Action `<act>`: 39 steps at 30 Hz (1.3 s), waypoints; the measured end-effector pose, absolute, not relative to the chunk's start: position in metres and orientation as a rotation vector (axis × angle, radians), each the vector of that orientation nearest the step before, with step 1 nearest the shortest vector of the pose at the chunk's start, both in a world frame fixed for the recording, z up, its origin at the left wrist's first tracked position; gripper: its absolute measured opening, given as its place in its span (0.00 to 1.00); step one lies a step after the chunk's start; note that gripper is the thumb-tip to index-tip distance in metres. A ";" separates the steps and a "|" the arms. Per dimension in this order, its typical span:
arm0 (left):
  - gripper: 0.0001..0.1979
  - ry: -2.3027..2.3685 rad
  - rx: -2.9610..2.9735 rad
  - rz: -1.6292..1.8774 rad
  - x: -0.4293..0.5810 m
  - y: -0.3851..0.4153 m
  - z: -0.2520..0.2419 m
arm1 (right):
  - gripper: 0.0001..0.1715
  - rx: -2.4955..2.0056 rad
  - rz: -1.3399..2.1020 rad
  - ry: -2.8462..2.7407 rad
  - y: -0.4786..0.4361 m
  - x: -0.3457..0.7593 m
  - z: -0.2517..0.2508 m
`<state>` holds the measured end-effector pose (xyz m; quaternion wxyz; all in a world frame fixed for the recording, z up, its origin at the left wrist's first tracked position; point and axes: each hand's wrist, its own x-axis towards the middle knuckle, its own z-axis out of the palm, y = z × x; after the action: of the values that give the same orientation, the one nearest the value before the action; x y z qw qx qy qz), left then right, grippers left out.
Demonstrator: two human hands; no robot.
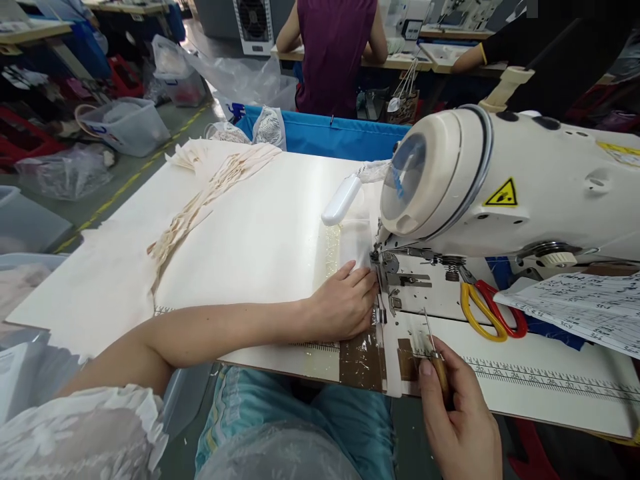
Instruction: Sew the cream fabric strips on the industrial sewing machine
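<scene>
white strip (393,367) runs out in front of the sewing machine (540,180); work on it looks partway, that front length seemingly not yet fed through; your left hand (345,303) lies flat, fingers slightly apart, left of the machine; your right hand (460,403), in front of it, has fingers clamped on an awl (440,375); pale bundled pieces (200,207) lie far left of the machine, finished or not, you cannot tell.
</scene>
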<state>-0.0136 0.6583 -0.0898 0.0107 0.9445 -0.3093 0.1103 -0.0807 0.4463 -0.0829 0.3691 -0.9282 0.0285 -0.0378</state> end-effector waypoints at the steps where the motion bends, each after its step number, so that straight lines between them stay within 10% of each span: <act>1: 0.23 -0.963 2.951 0.351 -0.013 0.659 -0.091 | 0.31 -2.364 -0.097 0.069 0.448 -0.081 -0.082; 10: 0.19 -0.909 2.918 0.390 0.002 0.665 -0.095 | 0.14 -2.256 -0.339 -0.496 0.463 -0.055 -0.097; 39: 0.16 -0.785 2.807 0.272 0.017 0.672 -0.101 | 0.15 -2.855 -0.895 -0.822 0.520 -0.032 -0.102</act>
<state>0.0175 0.6723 -0.1010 0.1068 0.9534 -0.2665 0.0925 -0.0316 0.5203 -0.1020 0.0194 -0.9199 -0.2650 -0.2884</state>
